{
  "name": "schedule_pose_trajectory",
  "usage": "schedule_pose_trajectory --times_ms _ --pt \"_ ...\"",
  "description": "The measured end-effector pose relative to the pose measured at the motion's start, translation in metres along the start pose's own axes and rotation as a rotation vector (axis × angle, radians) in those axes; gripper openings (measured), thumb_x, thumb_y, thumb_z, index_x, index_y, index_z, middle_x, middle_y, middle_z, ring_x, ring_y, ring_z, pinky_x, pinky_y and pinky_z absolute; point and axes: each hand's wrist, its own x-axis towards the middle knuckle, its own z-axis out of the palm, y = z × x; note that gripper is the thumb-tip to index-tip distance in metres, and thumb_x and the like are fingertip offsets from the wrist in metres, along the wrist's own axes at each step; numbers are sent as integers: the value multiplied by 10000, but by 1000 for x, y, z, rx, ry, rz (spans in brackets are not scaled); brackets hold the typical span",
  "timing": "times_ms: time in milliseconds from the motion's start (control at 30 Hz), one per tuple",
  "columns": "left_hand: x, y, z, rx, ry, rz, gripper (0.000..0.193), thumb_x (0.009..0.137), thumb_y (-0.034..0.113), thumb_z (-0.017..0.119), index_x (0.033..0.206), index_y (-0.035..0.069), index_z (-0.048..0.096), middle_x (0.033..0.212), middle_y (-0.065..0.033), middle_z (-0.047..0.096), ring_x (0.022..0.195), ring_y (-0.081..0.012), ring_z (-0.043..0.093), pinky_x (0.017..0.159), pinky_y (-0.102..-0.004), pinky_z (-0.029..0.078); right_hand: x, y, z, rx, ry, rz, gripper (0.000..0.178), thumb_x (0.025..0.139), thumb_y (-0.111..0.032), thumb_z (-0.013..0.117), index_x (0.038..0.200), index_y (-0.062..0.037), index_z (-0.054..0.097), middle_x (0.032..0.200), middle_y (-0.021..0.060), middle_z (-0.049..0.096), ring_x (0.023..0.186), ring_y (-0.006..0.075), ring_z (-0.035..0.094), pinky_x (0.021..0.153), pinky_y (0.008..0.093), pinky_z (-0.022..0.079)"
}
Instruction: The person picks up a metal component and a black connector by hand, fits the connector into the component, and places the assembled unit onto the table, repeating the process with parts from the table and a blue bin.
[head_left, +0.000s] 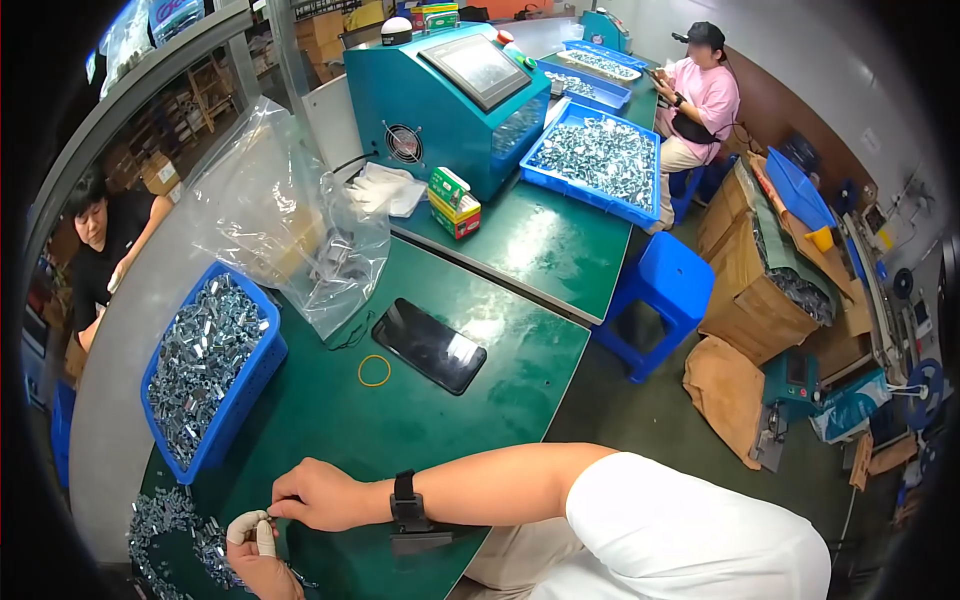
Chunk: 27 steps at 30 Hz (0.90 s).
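Left hand (258, 566), right hand (325, 496) nearly meeting; cannot tell grip, any piece between too small.

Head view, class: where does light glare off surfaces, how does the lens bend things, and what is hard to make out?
Head view: white glare on the far green tabletop and beside the black phone; head view: the grey metal frame bows, and the corners go black; head view: detail where the right hand and left hand meet is too small to tell.
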Motion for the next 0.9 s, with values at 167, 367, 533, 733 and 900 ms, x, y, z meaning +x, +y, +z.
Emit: schedule_pose_trajectory --times_ms 167,367,533,733,900 --pt "-2 1 0 -47 63 -65 82 951 19 625 1033 12 634 890 -35 629 760 -82 562 674 -193 457 -2 1 6 51 36 -27 136 870 -154 683 872 -18 681 688 138 643 633 300 627 596 396 484" --pt "0 -8 -8 148 20 -88 76 943 33 643 1018 20 633 884 -27 618 732 -84 552 653 -206 438 -5 6 5 67 86 -116 217 878 -178 673 774 13 675 663 177 636 626 334 625 595 420 482" --pt "-5 -4 0 108 8 24 78 937 2 630 1013 16 624 907 -30 617 760 -88 561 679 -207 445 -6 2 1 -14 38 -57 237 867 -169 682 731 24 659 656 196 628 635 349 629 603 430 484" --pt "-8 5 7 119 -61 70 142 900 -76 617 1020 1 610 983 -49 612 875 -114 579 800 -227 462 -8 5 2 67 62 -48 239 869 -163 675 734 34 666 638 208 614 603 348 613 583 432 471" --pt "-6 -3 -2 138 -126 119 172 880 -99 620 1020 1 608 1030 -61 605 940 -135 581 862 -248 463 -8 1 -3 144 70 -33 221 862 -131 668 730 46 662 610 188 610 573 285 613 560 395 464"
